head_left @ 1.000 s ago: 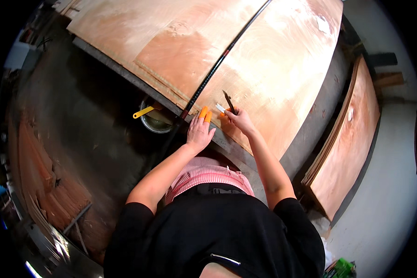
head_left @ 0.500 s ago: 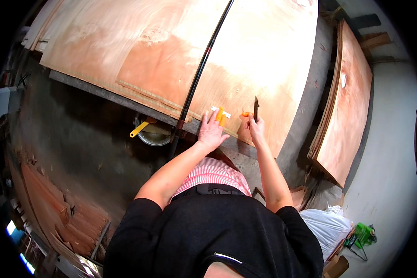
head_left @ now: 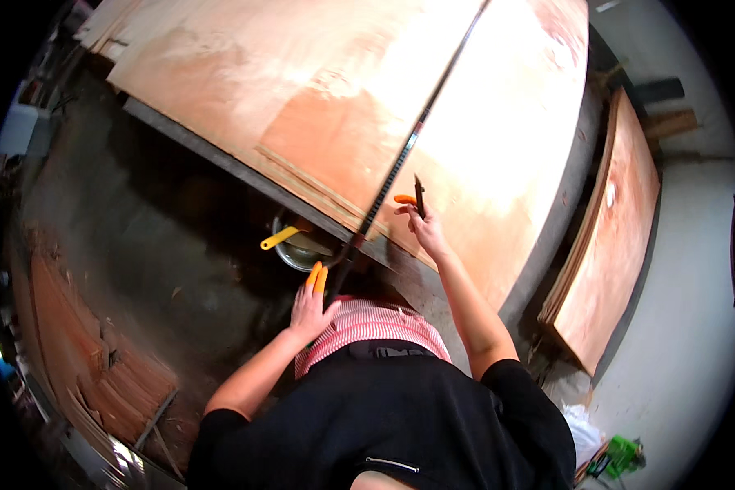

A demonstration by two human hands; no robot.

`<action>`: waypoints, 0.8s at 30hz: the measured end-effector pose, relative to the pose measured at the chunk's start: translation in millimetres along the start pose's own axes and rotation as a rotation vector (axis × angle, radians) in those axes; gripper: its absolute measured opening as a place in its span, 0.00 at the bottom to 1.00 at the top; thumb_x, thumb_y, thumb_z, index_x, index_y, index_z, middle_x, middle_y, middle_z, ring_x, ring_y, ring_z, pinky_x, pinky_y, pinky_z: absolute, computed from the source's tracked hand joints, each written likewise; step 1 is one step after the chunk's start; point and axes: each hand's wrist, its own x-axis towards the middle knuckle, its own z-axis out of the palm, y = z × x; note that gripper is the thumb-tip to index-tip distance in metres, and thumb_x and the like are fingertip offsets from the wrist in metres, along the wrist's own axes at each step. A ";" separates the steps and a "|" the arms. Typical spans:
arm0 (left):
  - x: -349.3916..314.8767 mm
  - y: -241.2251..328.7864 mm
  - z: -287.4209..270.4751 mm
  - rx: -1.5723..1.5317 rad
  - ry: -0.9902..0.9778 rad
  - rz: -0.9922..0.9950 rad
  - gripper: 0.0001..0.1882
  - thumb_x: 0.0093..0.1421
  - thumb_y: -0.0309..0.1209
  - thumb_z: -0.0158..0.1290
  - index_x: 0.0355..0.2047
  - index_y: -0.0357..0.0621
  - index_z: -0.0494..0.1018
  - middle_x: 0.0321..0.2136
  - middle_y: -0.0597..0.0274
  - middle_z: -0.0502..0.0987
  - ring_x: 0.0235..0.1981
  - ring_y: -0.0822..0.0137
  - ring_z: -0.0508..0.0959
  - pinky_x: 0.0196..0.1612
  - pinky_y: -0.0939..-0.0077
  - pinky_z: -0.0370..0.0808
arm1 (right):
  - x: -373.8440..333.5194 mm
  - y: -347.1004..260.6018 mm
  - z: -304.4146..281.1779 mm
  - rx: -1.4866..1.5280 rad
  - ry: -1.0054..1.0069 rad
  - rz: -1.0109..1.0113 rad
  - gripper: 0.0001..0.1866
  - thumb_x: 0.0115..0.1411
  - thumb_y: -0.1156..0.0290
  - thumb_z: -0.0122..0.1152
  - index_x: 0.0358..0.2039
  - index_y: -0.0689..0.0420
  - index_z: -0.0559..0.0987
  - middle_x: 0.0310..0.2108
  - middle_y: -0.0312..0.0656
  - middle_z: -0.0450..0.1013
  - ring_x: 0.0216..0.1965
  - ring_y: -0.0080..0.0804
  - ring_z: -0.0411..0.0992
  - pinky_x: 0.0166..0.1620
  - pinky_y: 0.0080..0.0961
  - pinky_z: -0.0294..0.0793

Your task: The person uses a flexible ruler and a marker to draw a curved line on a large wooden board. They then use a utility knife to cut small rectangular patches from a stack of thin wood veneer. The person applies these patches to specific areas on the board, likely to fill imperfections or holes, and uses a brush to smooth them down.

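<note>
My right hand (head_left: 423,227) grips a dark slim cutter knife (head_left: 420,196), its blade pointing up and away, above the near part of the plywood sheet (head_left: 335,122). An orange cover (head_left: 405,199) is on one of its fingers. Off the sheet's near edge, my left hand (head_left: 308,310) has its fingers stretched out, two of them in orange covers. It is close to the lower end of a long dark pole (head_left: 388,184) that lies across the plywood; whether they touch, I cannot tell. Beyond its fingertips is a metal bowl (head_left: 290,256) with a yellow-handled scraper (head_left: 280,238).
Another stack of plywood (head_left: 616,229) stands to the right, beside a pale wall or floor (head_left: 678,269). Thin reddish wood sheets (head_left: 135,392) are piled at the lower left. A green tool (head_left: 621,457) lies at the lower right.
My left hand has come off the plywood, toward me and to the left. A small white piece by its fingers is no longer visible. My right hand has shifted slightly left with the knife.
</note>
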 end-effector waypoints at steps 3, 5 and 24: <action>-50.2 -31.9 24.7 -0.426 -0.194 -0.444 0.32 0.47 0.39 0.52 0.50 0.38 0.56 0.39 0.48 0.68 0.39 0.53 0.70 0.41 0.67 0.67 | 34.0 -11.0 58.7 -0.477 -0.128 -0.424 0.15 0.49 0.83 0.42 0.37 0.57 0.71 0.31 0.38 0.69 0.24 0.27 0.65 0.28 0.20 0.66; -62.6 -44.2 41.9 -0.521 -0.154 -0.465 0.26 0.48 0.41 0.51 0.45 0.39 0.62 0.31 0.48 0.72 0.34 0.53 0.73 0.36 0.67 0.69 | 40.0 -63.5 116.4 -0.883 -0.206 -0.480 0.13 0.49 0.77 0.45 0.37 0.55 0.70 0.28 0.45 0.67 0.28 0.43 0.67 0.32 0.32 0.67; -10.0 -29.8 5.2 -0.412 -0.133 -0.372 0.15 0.48 0.39 0.52 0.28 0.39 0.69 0.18 0.50 0.72 0.23 0.52 0.73 0.24 0.64 0.69 | 15.1 -117.0 37.9 -0.454 -0.005 -0.382 0.08 0.52 0.72 0.50 0.32 0.60 0.73 0.28 0.43 0.72 0.34 0.32 0.70 0.37 0.26 0.69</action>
